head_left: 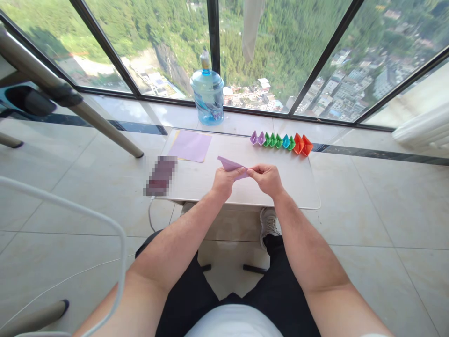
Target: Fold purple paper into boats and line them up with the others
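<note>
A piece of folded purple paper (229, 164) is held above the low white table (196, 187). My left hand (224, 180) grips its left and lower part, thumb on top. At its right end my right hand (267, 178) pinches the tip between thumb and finger. Part of the paper is covered by my fingers. Several folded paper boats (278, 141) stand in a row at the table's far right: purple, green, blue and orange-red ones. A stack of flat paper sheets (191, 146), purple on top, lies at the far left.
A pixelated phone-like object (161, 175) with a white cable (150, 215) lies at the table's left edge. Behind the table a large blue water bottle (207, 98) stands by the window. Metal stand legs (105, 126) rise at the left, and a white tube (121, 252) curves in front.
</note>
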A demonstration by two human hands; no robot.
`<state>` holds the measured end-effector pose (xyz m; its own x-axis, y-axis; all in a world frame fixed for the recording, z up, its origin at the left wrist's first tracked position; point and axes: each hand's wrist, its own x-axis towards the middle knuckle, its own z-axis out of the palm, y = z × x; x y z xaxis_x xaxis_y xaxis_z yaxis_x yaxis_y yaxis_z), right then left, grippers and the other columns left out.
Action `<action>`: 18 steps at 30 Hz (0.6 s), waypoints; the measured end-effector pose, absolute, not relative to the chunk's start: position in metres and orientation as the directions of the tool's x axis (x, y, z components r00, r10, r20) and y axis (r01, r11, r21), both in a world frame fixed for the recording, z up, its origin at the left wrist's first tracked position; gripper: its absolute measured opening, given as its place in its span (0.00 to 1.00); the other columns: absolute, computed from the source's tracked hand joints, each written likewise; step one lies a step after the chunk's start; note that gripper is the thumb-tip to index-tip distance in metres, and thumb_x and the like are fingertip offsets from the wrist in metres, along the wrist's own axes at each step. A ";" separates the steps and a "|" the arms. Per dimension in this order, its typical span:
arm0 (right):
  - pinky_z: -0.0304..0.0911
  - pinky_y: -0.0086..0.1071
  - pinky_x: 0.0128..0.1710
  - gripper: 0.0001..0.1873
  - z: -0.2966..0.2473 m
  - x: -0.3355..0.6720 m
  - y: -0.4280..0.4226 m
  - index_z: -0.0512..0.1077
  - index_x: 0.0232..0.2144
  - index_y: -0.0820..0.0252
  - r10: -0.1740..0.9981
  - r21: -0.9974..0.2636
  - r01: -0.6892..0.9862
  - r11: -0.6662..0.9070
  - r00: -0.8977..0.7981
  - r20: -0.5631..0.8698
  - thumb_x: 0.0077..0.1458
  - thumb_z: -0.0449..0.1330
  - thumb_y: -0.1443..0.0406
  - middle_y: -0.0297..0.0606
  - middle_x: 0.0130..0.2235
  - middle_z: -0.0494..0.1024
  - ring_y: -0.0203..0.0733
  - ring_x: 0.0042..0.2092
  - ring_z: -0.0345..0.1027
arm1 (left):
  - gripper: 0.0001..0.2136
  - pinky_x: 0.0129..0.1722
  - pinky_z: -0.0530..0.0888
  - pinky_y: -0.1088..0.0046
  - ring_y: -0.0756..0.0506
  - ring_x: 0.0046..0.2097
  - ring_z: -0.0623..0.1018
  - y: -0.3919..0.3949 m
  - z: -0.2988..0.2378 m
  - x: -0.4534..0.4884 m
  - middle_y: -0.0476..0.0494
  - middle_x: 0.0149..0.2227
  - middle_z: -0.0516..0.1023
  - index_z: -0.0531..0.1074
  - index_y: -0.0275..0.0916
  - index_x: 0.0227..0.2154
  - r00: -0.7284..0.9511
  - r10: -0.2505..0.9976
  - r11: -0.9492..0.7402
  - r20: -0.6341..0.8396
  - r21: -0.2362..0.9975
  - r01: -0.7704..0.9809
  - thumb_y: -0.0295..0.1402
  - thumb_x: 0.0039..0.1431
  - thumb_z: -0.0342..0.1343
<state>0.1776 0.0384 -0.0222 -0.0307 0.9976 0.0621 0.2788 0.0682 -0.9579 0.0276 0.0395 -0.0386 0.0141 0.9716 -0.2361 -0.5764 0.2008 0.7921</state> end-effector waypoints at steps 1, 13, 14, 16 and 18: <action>0.61 0.30 0.27 0.15 -0.022 0.177 0.038 0.81 0.26 0.62 0.998 -0.955 0.289 0.070 -0.025 0.066 0.48 0.68 0.54 0.36 0.24 0.79 0.36 0.26 0.67 | 0.15 0.42 0.75 0.65 0.45 0.33 0.79 0.040 -0.039 0.027 0.44 0.29 0.82 0.81 0.34 0.26 0.015 0.970 0.207 -0.243 0.793 -0.573 0.31 0.32 0.77; 0.60 0.28 0.31 0.13 -0.024 0.177 0.041 0.79 0.25 0.62 0.992 -0.915 0.388 0.111 -0.096 0.080 0.52 0.65 0.58 0.33 0.25 0.78 0.35 0.29 0.67 | 0.16 0.36 0.72 0.69 0.47 0.31 0.77 0.044 -0.041 0.025 0.46 0.27 0.80 0.80 0.34 0.26 0.041 0.965 0.245 -0.260 0.831 -0.500 0.32 0.32 0.76; 0.59 0.27 0.31 0.13 -0.024 0.177 0.042 0.79 0.25 0.62 0.991 -0.907 0.406 0.115 -0.107 0.078 0.53 0.64 0.58 0.32 0.24 0.77 0.34 0.29 0.67 | 0.16 0.36 0.72 0.71 0.48 0.31 0.76 0.046 -0.041 0.025 0.47 0.27 0.80 0.79 0.34 0.27 0.019 0.965 0.236 -0.261 0.838 -0.493 0.31 0.32 0.76; 0.58 0.26 0.31 0.11 -0.025 0.177 0.044 0.79 0.25 0.62 0.990 -0.895 0.432 0.110 -0.124 0.062 0.54 0.65 0.60 0.30 0.24 0.76 0.33 0.29 0.67 | 0.15 0.34 0.72 0.73 0.50 0.31 0.76 0.052 -0.043 0.023 0.49 0.27 0.79 0.78 0.35 0.27 -0.030 0.966 0.206 -0.256 0.838 -0.505 0.30 0.34 0.75; 0.57 0.25 0.30 0.10 -0.027 0.178 0.046 0.79 0.26 0.62 0.993 -0.887 0.457 0.069 -0.114 0.018 0.54 0.66 0.60 0.29 0.24 0.75 0.32 0.29 0.66 | 0.13 0.33 0.71 0.75 0.51 0.31 0.75 0.060 -0.045 0.019 0.50 0.27 0.78 0.74 0.36 0.24 -0.083 0.965 0.165 -0.250 0.821 -0.547 0.28 0.37 0.73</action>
